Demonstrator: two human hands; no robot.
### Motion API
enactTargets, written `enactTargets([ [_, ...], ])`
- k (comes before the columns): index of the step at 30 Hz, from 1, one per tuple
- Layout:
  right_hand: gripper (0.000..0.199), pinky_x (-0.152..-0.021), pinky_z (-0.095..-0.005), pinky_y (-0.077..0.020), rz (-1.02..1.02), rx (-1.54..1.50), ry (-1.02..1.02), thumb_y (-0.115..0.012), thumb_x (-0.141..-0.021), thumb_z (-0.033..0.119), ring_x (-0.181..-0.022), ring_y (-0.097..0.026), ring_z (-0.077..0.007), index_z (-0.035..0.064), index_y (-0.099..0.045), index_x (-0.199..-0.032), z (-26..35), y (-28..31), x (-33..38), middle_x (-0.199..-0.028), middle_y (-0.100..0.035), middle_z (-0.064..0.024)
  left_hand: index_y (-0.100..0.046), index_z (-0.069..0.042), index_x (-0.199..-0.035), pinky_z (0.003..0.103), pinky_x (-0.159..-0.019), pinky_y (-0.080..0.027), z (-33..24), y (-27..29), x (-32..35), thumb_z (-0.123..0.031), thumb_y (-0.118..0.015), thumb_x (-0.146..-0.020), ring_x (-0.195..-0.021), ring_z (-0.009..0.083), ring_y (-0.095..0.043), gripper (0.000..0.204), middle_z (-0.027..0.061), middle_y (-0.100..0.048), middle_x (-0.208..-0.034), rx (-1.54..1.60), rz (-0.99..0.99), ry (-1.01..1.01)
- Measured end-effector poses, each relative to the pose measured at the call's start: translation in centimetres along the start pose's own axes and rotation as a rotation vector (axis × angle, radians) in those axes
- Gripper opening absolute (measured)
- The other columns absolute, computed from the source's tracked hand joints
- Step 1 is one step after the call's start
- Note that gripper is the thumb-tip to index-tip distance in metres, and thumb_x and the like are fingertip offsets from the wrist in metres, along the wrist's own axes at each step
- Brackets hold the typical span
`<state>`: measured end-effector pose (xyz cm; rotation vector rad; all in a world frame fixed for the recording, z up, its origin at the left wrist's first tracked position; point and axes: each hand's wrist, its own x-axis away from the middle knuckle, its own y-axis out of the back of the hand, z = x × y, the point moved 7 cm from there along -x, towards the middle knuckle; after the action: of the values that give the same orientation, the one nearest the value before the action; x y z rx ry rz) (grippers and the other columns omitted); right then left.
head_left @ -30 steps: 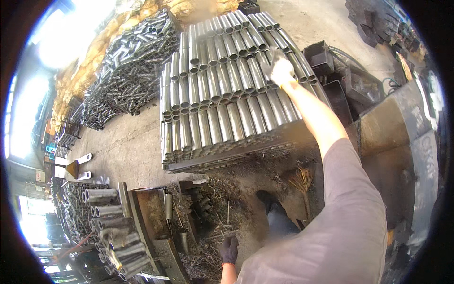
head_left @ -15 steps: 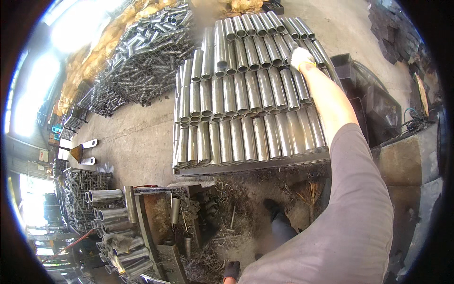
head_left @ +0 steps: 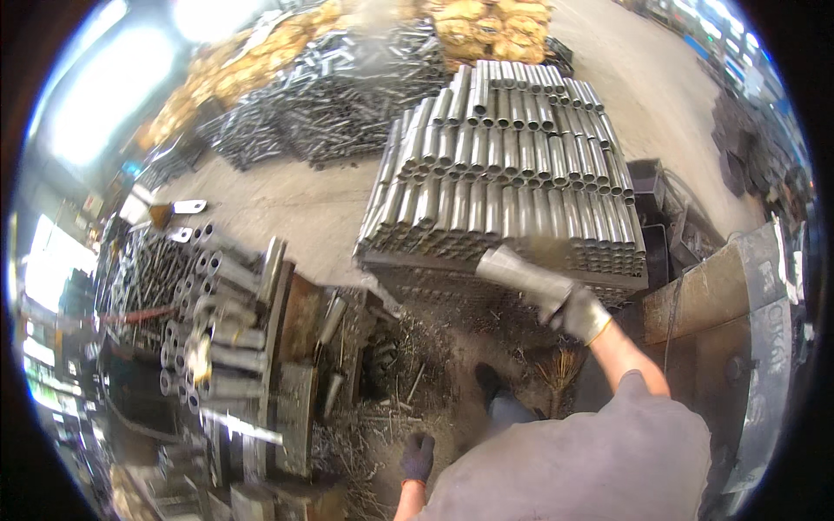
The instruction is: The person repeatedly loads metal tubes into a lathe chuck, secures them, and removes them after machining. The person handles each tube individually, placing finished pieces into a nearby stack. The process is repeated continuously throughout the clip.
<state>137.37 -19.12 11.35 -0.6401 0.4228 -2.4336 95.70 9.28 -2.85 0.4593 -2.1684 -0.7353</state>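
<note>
My right hand, in a pale glove, has its fingers closed around one end of a short steel pipe. The pipe is blurred and sticks out from my fist toward ten o'clock, its free end just over the near edge of the pipe stack. That stack sits at twelve to one o'clock from my body: rows of grey pipes laid side by side in tiers on a dark pallet, with the pipe I hold at its near lower edge, right of the middle.

My left hand wears a dark glove and hangs low at six o'clock, close to my body, above the littered floor. I cannot tell whether its fingers are open or closed; it seems to hold nothing.

My shoe shows between the two hands among scraps and thin rods on the ground.

At nine o'clock lies a loose heap of pipes with their open ends facing me, beside rusty plates. At eleven o'clock, well beyond the stack, a big pile of small metal parts spreads over the concrete, with yellow sacks behind it. At three o'clock stands a rusty steel bin.
</note>
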Motion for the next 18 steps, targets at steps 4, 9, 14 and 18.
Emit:
enactTargets([
  [4, 0.042, -0.056, -0.0307, -0.0555, 0.341, 0.102, -0.328, -0.052, -0.105, 0.014, -0.079, -0.070, -0.0149, 0.0068, -0.064, -0.144, -15.2, -16.9, 7.5, -0.098, -0.075, -0.0062, -0.045, 0.002, -0.154, 0.051, -0.122, -0.038, -1.0, 7.2, 11.0, -0.039, -0.082, -0.089, -0.141, 0.0431, -0.052, 0.085, 0.0332, -0.051, -0.152, -0.094, -0.573, -0.238],
  [9, 0.039, -0.059, -0.0254, -0.0548, 0.841, 0.792, -0.530, -0.057, -0.101, 0.014, -0.065, -0.065, -0.0101, 0.0069, -0.073, -0.136, -27.7, -36.1, 18.1, -0.101, -0.077, -0.0044, -0.055, -0.009, -0.142, 0.054, -0.118, -0.039, 4.3, 12.6, 25.7, -0.031, -0.083, -0.084, -0.137, 0.0363, -0.055, 0.068, 0.0162, -0.059, -0.144, -0.193, -0.717, -0.461],
  [14, 0.043, -0.071, -0.0248, -0.0561, 1.436, 1.035, -0.337, -0.073, -0.094, 0.017, -0.081, -0.067, -0.0067, 0.0059, -0.074, -0.135, -32.3, -51.5, 28.0, -0.101, -0.077, -0.0041, -0.071, -0.011, -0.120, 0.044, -0.097, -0.056, 17.5, 13.9, 37.3, -0.026, -0.082, -0.084, -0.115, 0.0336, -0.070, 0.040, 0.0145, -0.073, -0.122, 0.050, -0.934, 0.054],
  [18, 0.041, -0.096, -0.0305, -0.0570, 1.668, 1.105, -0.008, -0.078, -0.089, 0.013, -0.105, -0.073, -0.0164, 0.0047, -0.076, -0.129, -31.8, -60.7, 32.4, -0.120, -0.080, -0.0117, -0.070, -0.011, -0.121, 0.041, -0.091, -0.059, 28.1, 15.4, 45.6, -0.017, -0.087, -0.081, -0.104, 0.0304, -0.074, 0.044, 0.0124, -0.076, -0.116, 0.494, -1.406, 0.333],
])
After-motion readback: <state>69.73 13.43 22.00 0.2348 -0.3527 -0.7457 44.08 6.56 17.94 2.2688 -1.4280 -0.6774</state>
